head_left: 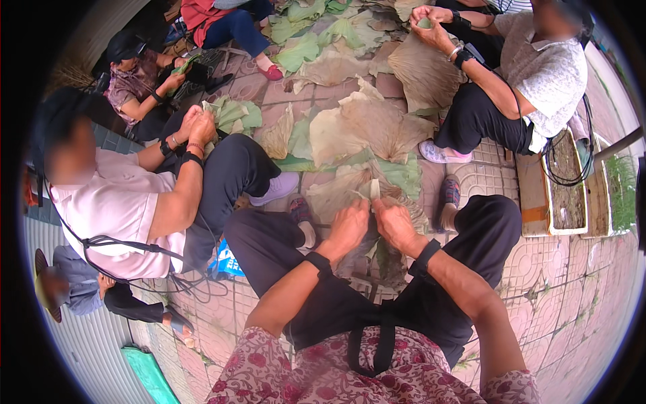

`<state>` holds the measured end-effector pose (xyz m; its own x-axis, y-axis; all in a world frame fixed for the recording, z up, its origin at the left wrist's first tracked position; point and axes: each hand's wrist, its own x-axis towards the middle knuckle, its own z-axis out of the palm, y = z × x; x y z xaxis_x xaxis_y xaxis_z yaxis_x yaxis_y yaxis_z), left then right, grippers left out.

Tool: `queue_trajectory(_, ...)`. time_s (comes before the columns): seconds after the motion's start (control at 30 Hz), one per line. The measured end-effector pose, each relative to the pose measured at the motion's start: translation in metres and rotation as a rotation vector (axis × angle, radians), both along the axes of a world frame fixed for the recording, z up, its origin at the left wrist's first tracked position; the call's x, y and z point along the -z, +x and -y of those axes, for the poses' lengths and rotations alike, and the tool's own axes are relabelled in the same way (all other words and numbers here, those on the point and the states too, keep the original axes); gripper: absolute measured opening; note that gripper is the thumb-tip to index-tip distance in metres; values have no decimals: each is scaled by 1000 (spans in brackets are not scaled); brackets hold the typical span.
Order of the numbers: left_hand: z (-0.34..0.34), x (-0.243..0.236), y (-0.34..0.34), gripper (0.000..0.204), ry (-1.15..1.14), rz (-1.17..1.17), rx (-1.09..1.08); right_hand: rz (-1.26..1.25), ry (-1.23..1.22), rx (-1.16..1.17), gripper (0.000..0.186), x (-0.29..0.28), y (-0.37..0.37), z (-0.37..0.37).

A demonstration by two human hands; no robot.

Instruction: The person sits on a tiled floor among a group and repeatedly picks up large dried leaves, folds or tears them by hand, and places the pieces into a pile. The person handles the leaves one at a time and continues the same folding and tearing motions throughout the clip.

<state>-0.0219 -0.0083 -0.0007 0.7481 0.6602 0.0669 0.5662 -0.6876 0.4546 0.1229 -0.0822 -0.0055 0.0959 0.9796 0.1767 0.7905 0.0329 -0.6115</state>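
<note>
My left hand [348, 225] and my right hand [397, 225] are side by side at knee height between my bent legs, fingers closed on a large, wrinkled, pale tan leaf [340, 195]. A small pale strip [375, 188] stands up at my right fingertips. The held leaf hangs below my hands, with darker grey-green pieces under it. Just beyond it lie broad dried leaves [363, 128] and flatter green ones [409, 178] on the paving.
Co-workers sit at my left [121, 188] and right [521, 81], others farther back [134, 94], several handling leaves. Another person [81, 283] is at lower left. Two foam boxes [538, 225] stand at right, cables and a blue bag [225, 259] at left.
</note>
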Motion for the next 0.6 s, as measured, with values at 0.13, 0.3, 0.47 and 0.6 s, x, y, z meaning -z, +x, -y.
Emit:
queue_trajectory(0.13,3,0,1,14,-24,-3,-48,23,14,-55,10,-4,1,0)
queue_trajectory(0.3,4,3,1,15,-18,-37,-9,52,5,-19,10,-3,-3,1)
queue_trajectory(0.47,7,-4,3,12,-30,27,23,87,-12,-16,6,1,1,-2)
queue_trajectory(0.6,6,-9,9,8,-37,51,-54,89,-63,-23,5,-5,3,-2)
